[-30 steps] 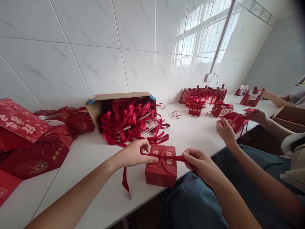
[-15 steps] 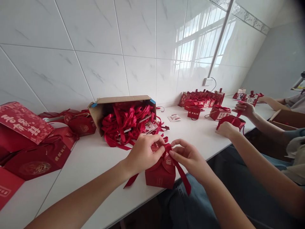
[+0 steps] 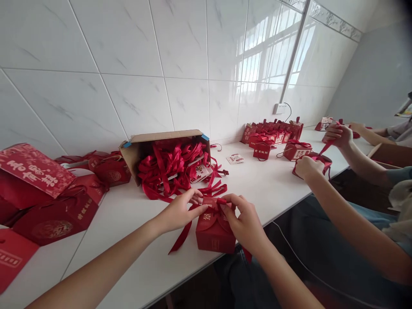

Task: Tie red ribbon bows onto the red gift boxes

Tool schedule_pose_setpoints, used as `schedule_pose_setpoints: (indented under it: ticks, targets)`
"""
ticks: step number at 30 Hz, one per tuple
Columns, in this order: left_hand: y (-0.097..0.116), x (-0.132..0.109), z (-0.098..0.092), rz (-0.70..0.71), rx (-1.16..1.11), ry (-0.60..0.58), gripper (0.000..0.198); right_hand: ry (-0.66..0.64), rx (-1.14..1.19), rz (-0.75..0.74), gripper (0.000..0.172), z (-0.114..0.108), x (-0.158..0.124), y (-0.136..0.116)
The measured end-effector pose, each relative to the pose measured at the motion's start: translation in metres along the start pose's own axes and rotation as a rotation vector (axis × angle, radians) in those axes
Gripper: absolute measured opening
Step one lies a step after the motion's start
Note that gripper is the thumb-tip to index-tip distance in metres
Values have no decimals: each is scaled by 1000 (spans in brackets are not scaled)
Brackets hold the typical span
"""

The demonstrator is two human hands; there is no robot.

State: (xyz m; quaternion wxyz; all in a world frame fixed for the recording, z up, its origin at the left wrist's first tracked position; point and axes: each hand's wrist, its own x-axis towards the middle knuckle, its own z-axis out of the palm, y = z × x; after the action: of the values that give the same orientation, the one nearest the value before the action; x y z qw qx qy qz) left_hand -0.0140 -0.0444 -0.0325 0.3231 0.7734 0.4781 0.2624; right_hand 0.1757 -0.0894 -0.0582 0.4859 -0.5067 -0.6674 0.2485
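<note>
A small red gift box (image 3: pixel 215 240) with gold lettering stands on the white table near its front edge. Over its top runs a red ribbon (image 3: pixel 185 238), one tail trailing down to the left and the other hanging past the right side. My right hand (image 3: pixel 246 219) pinches the ribbon at the top of the box between thumb and fingers. At the box's upper left is my left hand (image 3: pixel 180 212), thumb and fingers apart, with the thumb tip close to the ribbon. Whether that thumb touches it, I cannot tell.
A cardboard box (image 3: pixel 165 136) lies on its side behind, spilling red ribbons (image 3: pixel 167 165) and tags. Larger red boxes (image 3: pixel 61 216) are piled at left. A white card (image 3: pixel 234 159) lies beyond. At right, a co-worker's hands (image 3: pixel 310 167) handle another red box; finished-looking boxes (image 3: pixel 273 133) line the wall.
My left hand has loosened its pinch at the ribbon and moved left and slightly down, fingers spreading. My right hand has shifted left over the box top. The co-worker's farther hand has risen with a ribbon.
</note>
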Motion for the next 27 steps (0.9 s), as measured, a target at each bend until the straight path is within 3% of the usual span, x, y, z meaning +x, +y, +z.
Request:
schedule_pose_setpoints:
  ticks: [4,9,12,16,19,23,27]
  targets:
    - [-7,0,-3,10,84,-81,29,-5,120,79,22,2,1,1]
    - [15,-4,-20,118,127,-18,23,14,48,180,24,7,7,-6]
    - [36,-7,-30,338,349,-40,16,17,-36,167,23,11,12,-10]
    - [59,1,-35,687,685,-114,26,-54,-104,76,23,10,15,-13]
    - [66,18,-33,825,725,-125,27,-132,-61,-25,22,5,13,-12]
    - [59,39,-23,757,617,-77,15,-81,-4,-80,21,3,6,-8]
    - [44,37,-13,563,375,193,13,15,25,-59,34,10,5,-3]
